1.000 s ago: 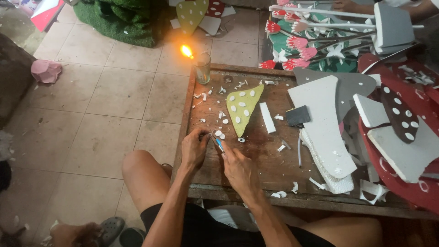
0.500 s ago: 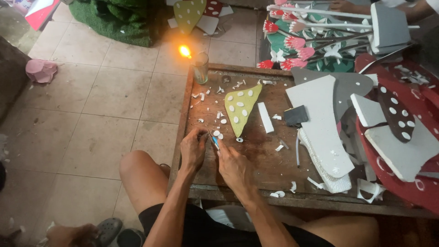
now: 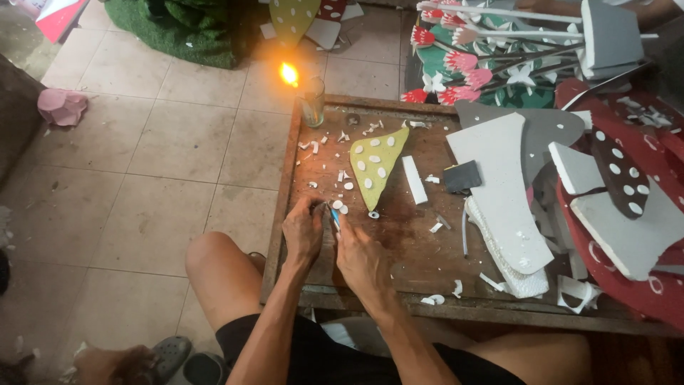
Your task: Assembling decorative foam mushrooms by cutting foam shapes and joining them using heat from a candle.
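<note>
Head view of a seated person working at a low wooden table [image 3: 427,274]. The left hand [image 3: 303,232] and the right hand [image 3: 360,257] met near the table's front-left part, knuckles up, fingers curled inward. The right hand pinched a thin blue tool [image 3: 333,216], whose tip pointed away from the body, between the two hands. The left hand's fingers were pressed together at a spot just beside the tool's tip; what they held was too small to tell. Small white discs [image 3: 340,207] lay on the wood just beyond the fingertips.

A yellow-green triangle [image 3: 376,165] dotted with white spots lay flat just beyond the hands, its narrow point toward them. A white strip [image 3: 414,180] lay beside its right edge, and a small dark square [image 3: 462,176] farther right. White scraps [image 3: 342,135] were scattered across the table's far-left part.

A glass [image 3: 312,107] stood at the far-left corner, with a flame [image 3: 288,73] burning just behind it. Large white foam sheets [image 3: 502,189] covered the table's right side, overlapping red spotted pieces [image 3: 620,171]. Foam flowers [image 3: 463,57] lay beyond the far edge. The tiled floor [image 3: 142,178] lay to the left.
</note>
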